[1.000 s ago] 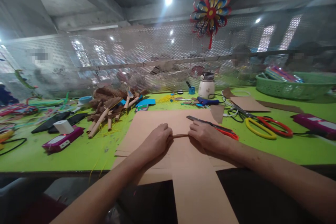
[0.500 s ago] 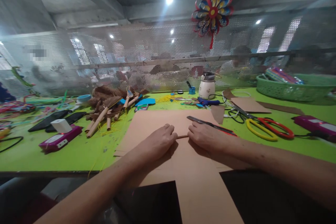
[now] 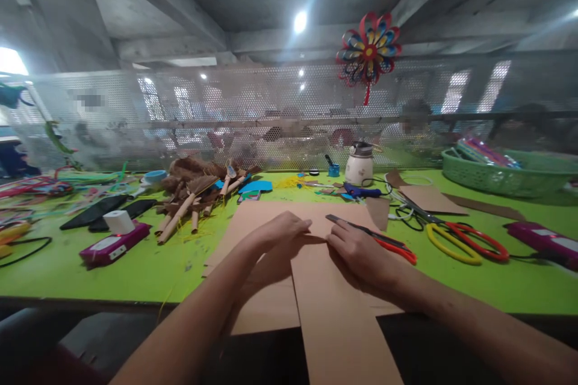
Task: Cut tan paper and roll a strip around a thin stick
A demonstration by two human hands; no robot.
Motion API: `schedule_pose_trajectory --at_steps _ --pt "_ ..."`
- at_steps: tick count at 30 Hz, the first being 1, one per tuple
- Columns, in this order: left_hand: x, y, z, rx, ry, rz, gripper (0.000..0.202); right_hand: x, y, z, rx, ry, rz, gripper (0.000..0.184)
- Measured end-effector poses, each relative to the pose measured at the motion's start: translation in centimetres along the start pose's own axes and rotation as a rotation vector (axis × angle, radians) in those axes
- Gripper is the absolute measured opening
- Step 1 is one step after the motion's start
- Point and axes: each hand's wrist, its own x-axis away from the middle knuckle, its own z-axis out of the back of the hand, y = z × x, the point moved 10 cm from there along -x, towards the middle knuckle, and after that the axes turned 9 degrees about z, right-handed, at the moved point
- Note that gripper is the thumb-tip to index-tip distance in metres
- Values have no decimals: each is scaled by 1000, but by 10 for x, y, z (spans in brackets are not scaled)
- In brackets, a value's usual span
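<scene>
Strip [image 3: 343, 319], 1 pc, brown paper: far end betw. the 2 hands, rest running twd 6 o'clock, past the counter [image 3: 189, 280] edge. L hand [image 3: 284, 230] narrow, pinching the strip's raised far edge; R hand [image 3: 356, 246] curled, fingertips gripping same edge. Step, prob.: folding or rolling that end over. Next move calls for, I'd say, even pressure from both hands so the crease stays straight.

Under strip: sheets [image 3: 253, 218], 2+, exact no. unclear. Red scissors [image 3: 377, 234], 1 pr, at 2 o'clock, partly behind R hand; yellow-red scissors [image 3: 432, 217], 1 pr, at 3. Glue gun [image 3: 361, 191], 1, at 1; bottle [image 3: 360, 169], 1, beyond. Tubes [image 3: 180, 219], approx. 5–6, overlapping, at 10. Purple power strips, 2: one [image 3: 112, 246] at 9 w/ 1 white plug [image 3: 118, 222], other [image 3: 542, 240] at 3. Basket [image 3: 478, 179], 1, at 2.
</scene>
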Motion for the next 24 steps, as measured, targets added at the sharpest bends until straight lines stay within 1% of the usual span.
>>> schedule_pose_trajectory --at_steps 2,3,5,7,11,15,17,19,20,22,24 --pt "2 -5 -10 41 -122 48 45 -3 0 4 -12 30 3 16" --pt "4 -8 -12 90 -157 74 44 -4 0 6 -17 37 2 16" --pt "9 -13 -15 192 -191 105 41 -7 -1 9 -28 35 2 14" --pt "12 -14 -15 258 -179 111 36 -11 -1 11 -46 40 1 13" --pt "13 -12 -14 336 -132 100 31 -14 3 16 -104 96 -13 13" --pt "11 -10 -19 370 -163 82 33 -9 20 15 -228 200 -101 17" --pt "10 -9 -21 339 -172 57 32 -3 31 15 -349 279 -166 15" --pt "10 -10 -22 288 -163 46 31 5 44 16 -473 361 -265 9" --pt "10 -11 -21 258 -146 41 30 10 49 15 -521 384 -318 10" --pt "10 -12 -19 187 -101 37 29 15 54 12 -581 375 -381 13" --pt "10 -11 -18 109 -67 31 27 13 52 10 -605 337 -363 13"
